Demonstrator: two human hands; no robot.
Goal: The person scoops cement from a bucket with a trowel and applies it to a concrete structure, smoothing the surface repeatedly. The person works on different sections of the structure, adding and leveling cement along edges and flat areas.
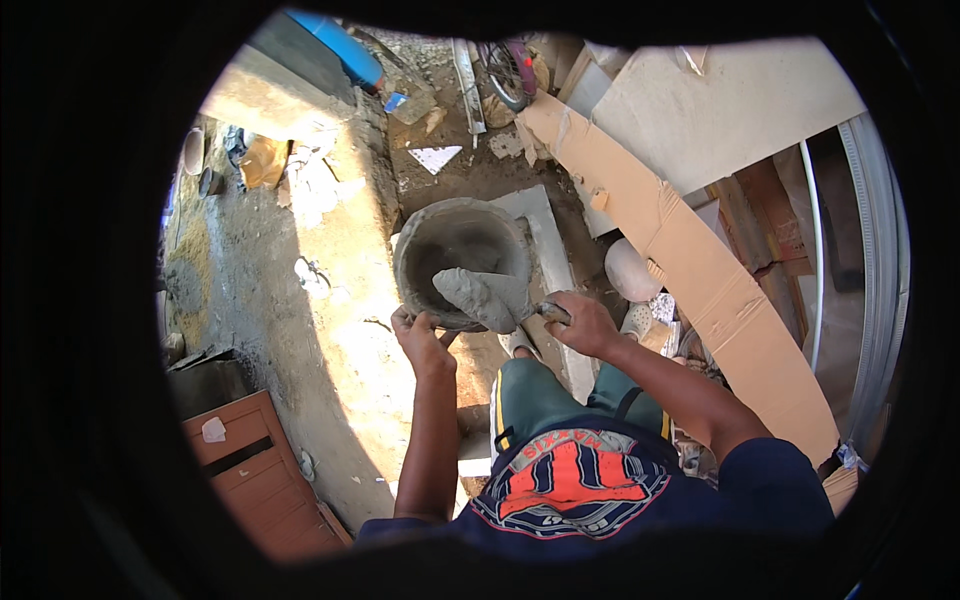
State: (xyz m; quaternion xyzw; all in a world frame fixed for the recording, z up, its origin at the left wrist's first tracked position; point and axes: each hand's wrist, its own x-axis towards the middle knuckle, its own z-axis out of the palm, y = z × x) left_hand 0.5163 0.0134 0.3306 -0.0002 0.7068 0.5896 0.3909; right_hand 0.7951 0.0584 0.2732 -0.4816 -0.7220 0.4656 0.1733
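Note:
A round grey bucket (408, 268), crusted with cement, stands in front of me with some grey mix low inside. My left hand (424, 343) is closed on its near left rim. My right hand (587, 324) is wrapped round the handle of a trowel (516, 290), which is held above the bucket's near right side. A thick lump of wet grey mortar (472, 296) lies along the blade and hides part of it. The bucket's near rim is partly covered by the trowel and mortar.
Long bent cardboard (690, 255) and a pale board (735, 110) lie at the right. A reddish-brown wooden panel (245, 470) is at the lower left. Further off are a blue pipe (345, 50), a bicycle wheel (505, 80) and a white triangular scrap (436, 158).

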